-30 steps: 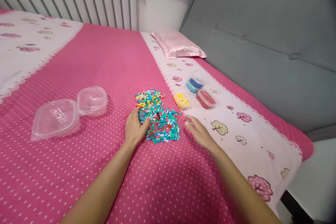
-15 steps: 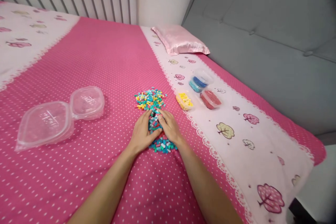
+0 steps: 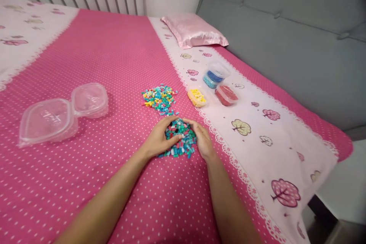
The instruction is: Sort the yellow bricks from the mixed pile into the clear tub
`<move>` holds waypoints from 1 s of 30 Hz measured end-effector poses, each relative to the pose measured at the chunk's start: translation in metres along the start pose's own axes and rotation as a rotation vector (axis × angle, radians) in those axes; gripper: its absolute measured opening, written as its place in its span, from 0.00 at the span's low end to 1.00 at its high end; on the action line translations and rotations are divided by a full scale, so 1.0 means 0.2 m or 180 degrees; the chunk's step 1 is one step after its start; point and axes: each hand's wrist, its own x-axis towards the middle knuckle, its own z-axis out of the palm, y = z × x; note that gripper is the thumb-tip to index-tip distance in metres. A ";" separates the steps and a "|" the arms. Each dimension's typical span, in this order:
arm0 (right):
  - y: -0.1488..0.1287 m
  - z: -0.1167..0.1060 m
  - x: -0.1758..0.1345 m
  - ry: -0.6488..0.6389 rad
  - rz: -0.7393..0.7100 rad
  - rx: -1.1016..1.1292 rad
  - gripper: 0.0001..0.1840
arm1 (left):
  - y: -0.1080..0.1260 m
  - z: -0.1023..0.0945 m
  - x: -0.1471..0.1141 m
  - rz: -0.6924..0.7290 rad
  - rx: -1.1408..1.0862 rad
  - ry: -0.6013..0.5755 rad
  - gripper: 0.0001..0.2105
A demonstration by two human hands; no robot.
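Observation:
A heap of small mixed-colour beads, mostly teal, lies on the pink dotted bedspread (image 3: 120,61). My left hand (image 3: 159,139) and my right hand (image 3: 201,138) cup the near part of the heap (image 3: 180,138) from both sides, fingers curved around it and resting on the sheet. The far part of the heap (image 3: 159,98) lies apart, just beyond my fingertips. To the right stand three small tubs: one with yellow beads (image 3: 196,97), one with red (image 3: 226,95), one with blue (image 3: 215,74).
An open clear plastic clamshell box (image 3: 61,113) lies at the left on the bedspread. A pink satin pillow (image 3: 194,31) lies at the head end. A grey sofa back (image 3: 288,34) runs along the right side. The bed's edge drops off at lower right.
My right hand came in from the right onto the beads. Both hands have drawn the near part of the heap toward me, splitting it from the far part.

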 end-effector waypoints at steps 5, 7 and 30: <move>-0.02 -0.02 -0.07 0.0060 0.0051 -0.0136 0.22 | 0.02 0.01 -0.02 0.0026 -0.0130 -0.0074 0.28; -0.03 -0.01 -0.09 0.0080 0.0011 -0.0346 0.23 | 0.03 0.03 -0.02 0.0054 -0.0124 -0.0117 0.29; -0.02 0.02 -0.13 -0.0369 -0.0328 -0.2556 0.56 | 0.12 -0.02 -0.06 -0.1048 0.1299 -0.0724 0.46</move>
